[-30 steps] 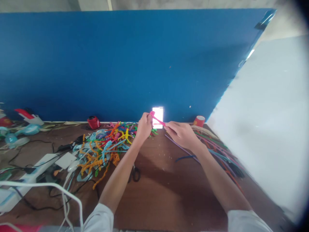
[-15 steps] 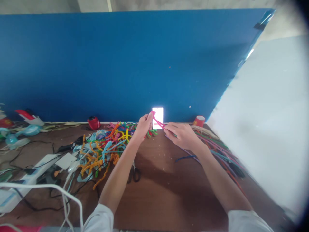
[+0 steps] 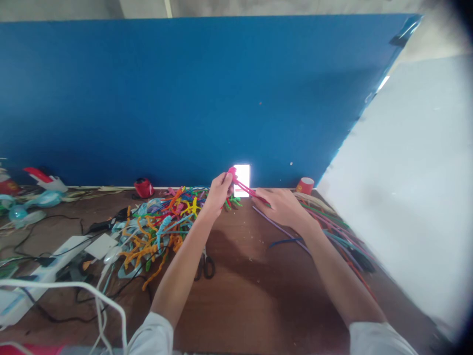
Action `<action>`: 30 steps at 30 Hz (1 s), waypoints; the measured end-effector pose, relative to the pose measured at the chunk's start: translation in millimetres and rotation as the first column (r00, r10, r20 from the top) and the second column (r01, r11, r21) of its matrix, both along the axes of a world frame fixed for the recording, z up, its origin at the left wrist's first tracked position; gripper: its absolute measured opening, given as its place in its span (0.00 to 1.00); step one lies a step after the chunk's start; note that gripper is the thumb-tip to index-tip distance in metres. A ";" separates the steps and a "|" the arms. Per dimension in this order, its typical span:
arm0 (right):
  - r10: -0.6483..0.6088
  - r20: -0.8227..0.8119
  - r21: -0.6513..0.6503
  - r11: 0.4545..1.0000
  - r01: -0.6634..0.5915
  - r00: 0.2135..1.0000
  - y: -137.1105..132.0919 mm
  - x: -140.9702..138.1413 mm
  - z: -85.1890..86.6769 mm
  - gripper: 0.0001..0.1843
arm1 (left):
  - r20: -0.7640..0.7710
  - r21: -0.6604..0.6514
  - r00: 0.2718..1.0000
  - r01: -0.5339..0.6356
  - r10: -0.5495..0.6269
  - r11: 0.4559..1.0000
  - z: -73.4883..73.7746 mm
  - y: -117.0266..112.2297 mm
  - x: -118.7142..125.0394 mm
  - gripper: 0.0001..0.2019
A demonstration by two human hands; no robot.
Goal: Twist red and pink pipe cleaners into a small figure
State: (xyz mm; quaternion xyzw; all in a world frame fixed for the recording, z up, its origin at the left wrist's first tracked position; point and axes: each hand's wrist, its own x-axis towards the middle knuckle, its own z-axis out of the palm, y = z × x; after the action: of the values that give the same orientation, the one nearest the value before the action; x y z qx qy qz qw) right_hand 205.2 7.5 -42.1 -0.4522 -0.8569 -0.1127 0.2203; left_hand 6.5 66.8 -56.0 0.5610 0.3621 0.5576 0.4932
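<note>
A bright pink pipe cleaner (image 3: 244, 188) stretches between my two hands in front of a lit phone (image 3: 242, 175) that leans on the blue panel. My left hand (image 3: 219, 192) pinches its bunched or twisted end between thumb and fingers. From there two strands run down to the right into my right hand (image 3: 274, 203), whose fingers are closed around them; the fingertips are partly hidden. Below the right hand a purple pipe cleaner (image 3: 281, 229) and a dark blue one (image 3: 284, 241) lie on the table.
Left of my arm lies a tangled heap of coloured pipe cleaners (image 3: 148, 241), with scissors (image 3: 209, 267) beside it. More straight ones (image 3: 342, 236) lie right. A red paper cup (image 3: 305, 186), a red can-like object (image 3: 143, 188) and a power strip (image 3: 44, 276) sit around the brown table (image 3: 236, 305).
My right hand has shifted slightly and its fingers have tucked in more. The two pink strands look more spread apart, and the bunched end shows a little more above my left hand.
</note>
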 end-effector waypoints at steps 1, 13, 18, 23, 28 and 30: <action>-0.017 -0.031 -0.021 1.000 0.016 0.999 0.2 0.0 -0.2 0.11 | 0.013 0.002 1.000 -0.002 0.002 1.000 1.0 -0.2 -0.9 0.16; -0.005 -0.388 -0.117 0.992 -0.044 0.922 -0.3 -9.4 0.2 0.18 | 0.155 0.015 0.987 -0.048 0.046 0.999 5.6 -3.9 4.5 0.19; -0.011 -0.396 -0.138 0.989 -0.048 0.918 0.1 -11.9 -1.4 0.15 | 0.114 0.044 0.993 -0.034 0.029 0.998 4.3 -5.8 4.6 0.16; -0.060 -0.318 -0.136 0.991 0.018 0.946 6.8 -15.9 -13.0 0.14 | 0.081 0.061 0.997 -0.004 -0.001 0.998 0.9 -8.1 7.3 0.15; -0.133 -0.267 -0.034 0.991 0.128 0.955 8.8 -16.0 -17.8 0.16 | -0.032 0.071 0.996 0.082 -0.080 0.994 -2.7 -10.8 12.8 0.14; -0.136 -0.262 0.006 0.990 0.142 0.955 8.6 -14.9 -18.0 0.16 | -0.083 0.064 0.990 0.123 -0.117 0.990 -4.7 -12.2 15.6 0.14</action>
State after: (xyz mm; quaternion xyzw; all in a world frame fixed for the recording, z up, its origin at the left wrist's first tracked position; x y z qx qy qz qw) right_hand 190.2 16.1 -60.1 -0.5194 -0.7850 -0.0780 0.3285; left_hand 22.1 54.6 -60.8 0.6201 0.3275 0.5164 0.4914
